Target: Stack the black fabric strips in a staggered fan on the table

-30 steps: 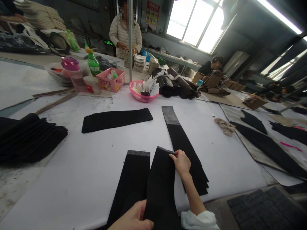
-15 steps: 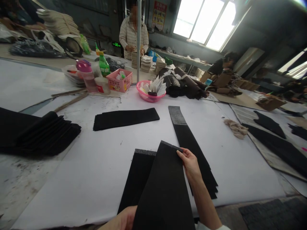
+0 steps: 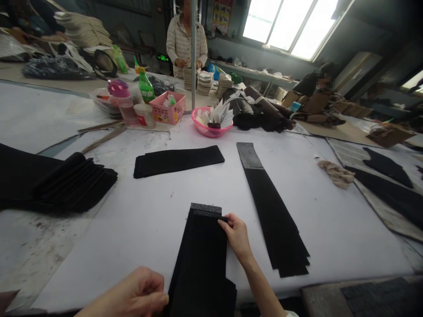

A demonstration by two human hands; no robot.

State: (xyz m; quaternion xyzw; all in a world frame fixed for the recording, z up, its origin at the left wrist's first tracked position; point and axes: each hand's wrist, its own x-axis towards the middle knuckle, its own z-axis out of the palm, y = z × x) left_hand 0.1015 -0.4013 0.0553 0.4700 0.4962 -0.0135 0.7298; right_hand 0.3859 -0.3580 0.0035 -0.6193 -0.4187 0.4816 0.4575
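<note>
A stack of long black fabric strips lies on the white table right in front of me. My right hand pinches the far right corner of the top strip, which lies flat on the stack. My left hand rests at the stack's near left edge, fingers curled against it. A second long pile of black strips runs away to the right of my right hand. A shorter black pile lies crosswise further back.
Folded black material is heaped at the left. At the back stand a pink bowl, a pink box, a green bottle and cups. A beige rag lies right. A person in a striped shirt stands behind.
The black strip I held lifted and tilted has been laid flat on the near stack. My right hand moved left and down with it; my left hand came out from under it.
</note>
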